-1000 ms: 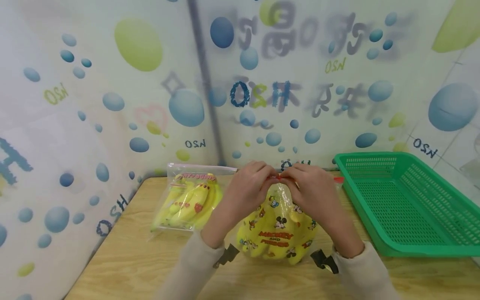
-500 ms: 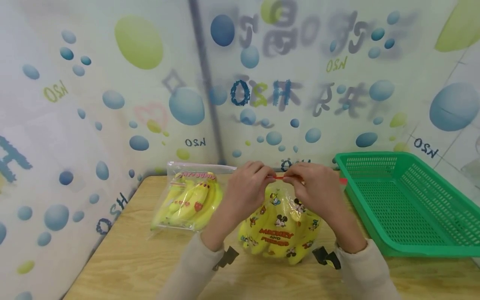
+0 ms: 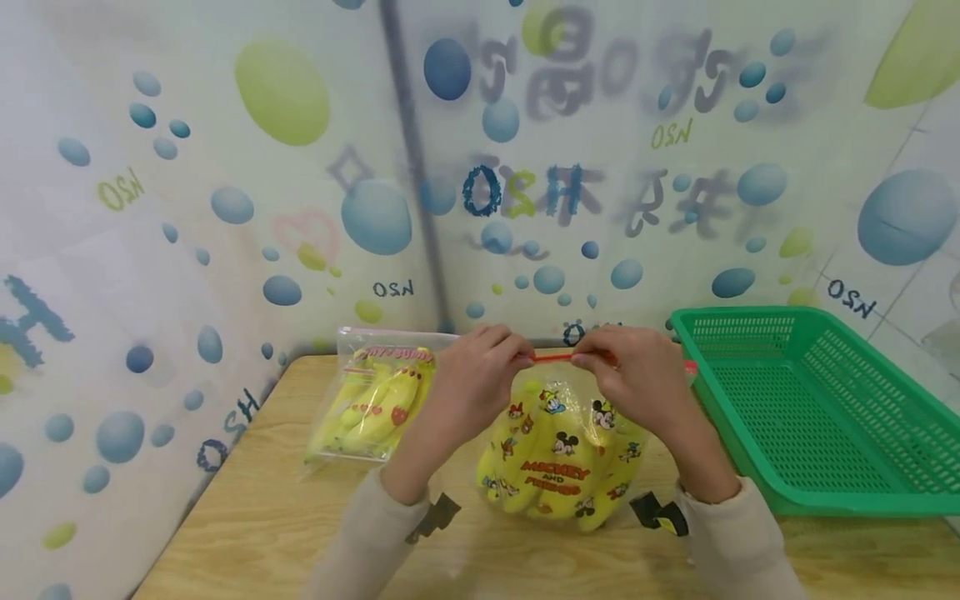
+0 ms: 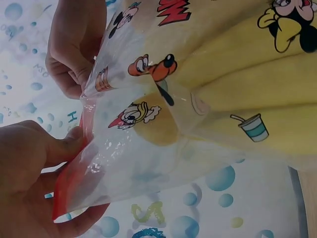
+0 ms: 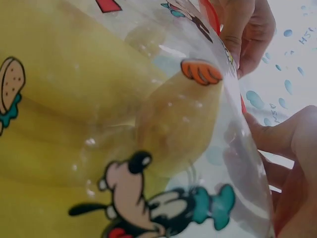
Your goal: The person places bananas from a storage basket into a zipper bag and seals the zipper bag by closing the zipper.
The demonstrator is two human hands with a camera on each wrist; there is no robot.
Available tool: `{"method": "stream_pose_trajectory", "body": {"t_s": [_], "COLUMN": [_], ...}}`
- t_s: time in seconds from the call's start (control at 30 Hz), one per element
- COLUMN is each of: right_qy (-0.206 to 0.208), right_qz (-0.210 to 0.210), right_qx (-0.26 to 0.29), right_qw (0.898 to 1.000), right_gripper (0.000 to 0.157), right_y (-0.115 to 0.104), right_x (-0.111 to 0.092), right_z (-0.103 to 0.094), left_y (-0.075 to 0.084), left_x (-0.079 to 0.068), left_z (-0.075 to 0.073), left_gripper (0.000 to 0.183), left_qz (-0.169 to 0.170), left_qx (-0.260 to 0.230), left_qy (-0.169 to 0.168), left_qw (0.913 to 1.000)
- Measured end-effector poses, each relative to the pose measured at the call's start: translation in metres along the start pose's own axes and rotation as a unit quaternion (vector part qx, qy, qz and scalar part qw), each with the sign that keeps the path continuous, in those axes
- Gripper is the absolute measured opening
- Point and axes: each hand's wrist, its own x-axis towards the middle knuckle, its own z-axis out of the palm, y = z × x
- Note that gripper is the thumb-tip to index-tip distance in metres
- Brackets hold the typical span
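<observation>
A clear zip bag (image 3: 555,475) printed with cartoon figures stands on the table, its red seal strip (image 3: 553,358) uppermost. Yellow bananas (image 4: 237,94) fill it. My left hand (image 3: 480,379) pinches the strip on one side, thumb against the near face in the left wrist view. On the other side my right hand (image 3: 633,375) pinches the same strip; in the right wrist view its thumb (image 5: 272,134) lies at the bag's edge. A stretch of red strip shows between the two hands. The hands cover the rest of the seal's length.
Left of my hands lies a second clear bag (image 3: 375,400) of bananas, with pink lettering and hearts. A green perforated basket (image 3: 772,492) stands at the right. Behind the wooden table (image 3: 247,533) hangs a bubble-printed curtain (image 3: 300,192).
My hands have drawn apart along the red strip, the left one moving leftward, so more of the strip shows between them. The second bag and the basket have stayed put.
</observation>
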Motion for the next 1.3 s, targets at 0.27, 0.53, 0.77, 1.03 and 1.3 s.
{"method": "stream_pose_trajectory", "body": {"t_s": [0.27,0.53,0.77,1.03,1.3], "right_qy": [-0.016,-0.032,-0.030,-0.048,-0.212], "right_qz": [0.015,0.037,0.033,0.031,0.250], "right_qx": [0.041,0.047,0.044,-0.014,0.168], "right_qw": [0.999,0.998,0.998,0.998,0.930], "right_gripper": [0.004,0.007,0.007,0.010,0.107], "right_y": [0.010,0.015,0.014,0.022,0.065], "right_x": [-0.001,-0.002,-0.002,-0.004,-0.010], "right_z": [-0.002,-0.008,-0.007,-0.005,-0.008], "left_y": [-0.013,-0.029,-0.037,-0.040,-0.047], "left_x": [-0.006,-0.017,-0.022,-0.020,-0.023], "left_z": [-0.006,-0.012,-0.020,-0.010,0.019], "left_gripper": [0.007,0.004,0.005,0.008,0.007], "left_qz": [-0.004,-0.045,-0.031,-0.034,-0.097], "left_qx": [-0.035,-0.048,-0.042,-0.039,-0.111], "left_qy": [0.002,0.003,0.009,0.070,0.119], "left_qw": [0.9994,0.9978,0.9986,0.9962,0.9819]}}
